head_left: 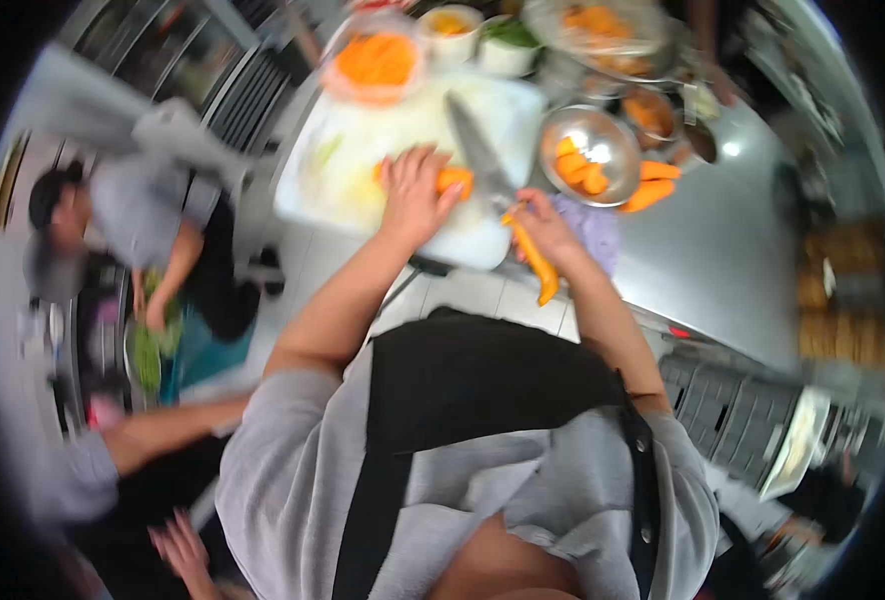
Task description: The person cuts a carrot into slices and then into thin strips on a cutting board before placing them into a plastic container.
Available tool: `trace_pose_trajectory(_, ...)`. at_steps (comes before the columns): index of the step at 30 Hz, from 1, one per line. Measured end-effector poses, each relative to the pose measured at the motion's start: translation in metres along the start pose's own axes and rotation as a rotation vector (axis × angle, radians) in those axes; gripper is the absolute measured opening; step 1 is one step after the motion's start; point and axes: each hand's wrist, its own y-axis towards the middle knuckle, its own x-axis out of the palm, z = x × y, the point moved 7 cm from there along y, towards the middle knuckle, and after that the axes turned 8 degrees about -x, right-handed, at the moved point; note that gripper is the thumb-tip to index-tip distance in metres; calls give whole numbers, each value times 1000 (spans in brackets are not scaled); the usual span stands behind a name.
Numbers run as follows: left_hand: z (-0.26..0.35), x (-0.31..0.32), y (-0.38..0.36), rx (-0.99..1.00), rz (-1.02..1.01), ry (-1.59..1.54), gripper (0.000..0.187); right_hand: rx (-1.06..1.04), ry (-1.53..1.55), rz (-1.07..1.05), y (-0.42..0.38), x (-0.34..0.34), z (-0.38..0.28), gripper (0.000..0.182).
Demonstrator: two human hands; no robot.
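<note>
On the white cutting board (313, 190), my left hand (418, 195) presses down on a peeled carrot (455, 182), its fingers curled over it. My right hand (551, 235) is closed round the orange handle of a large knife (478, 145). The knife's blade points away from me and lies over the board, to the right of the carrot and apart from it. Wet-looking scraps are scattered on the board's left part. The picture is slightly blurred around the hands.
A tub of shredded carrot (375, 62) stands at the board's far left. Beyond it are white cups (450, 45) and a wrapped bowl. At right, a metal bowl (618, 140) holds carrot chunks, with carrot pieces (651, 190) beside it. Co-workers (138, 200) are at left.
</note>
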Motion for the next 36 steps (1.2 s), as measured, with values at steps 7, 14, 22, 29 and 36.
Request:
trace_pose_trajectory(7, 6, 6, -17, -271, 131, 256, 58, -5, 29, -110, 1, 2, -4, 43)
trace_pose_trajectory(14, 6, 5, -21, -207, 188, 230, 53, -48, 86, -233, 5, 1, -5, 55)
trace_pose_trajectory(22, 4, 7, -20, -234, 140, 283, 55, -63, 89, -261, 4, 2, -9, 55)
trace_pose_trajectory(29, 10, 2, -20, -330, 106, 260, 62, -102, 78, -284, 12, 2, -2, 61)
trace_pose_trajectory(36, 8, 7, -20, -278, 169, 296, 58, -146, 107, -300, 14, -1, -6, 66)
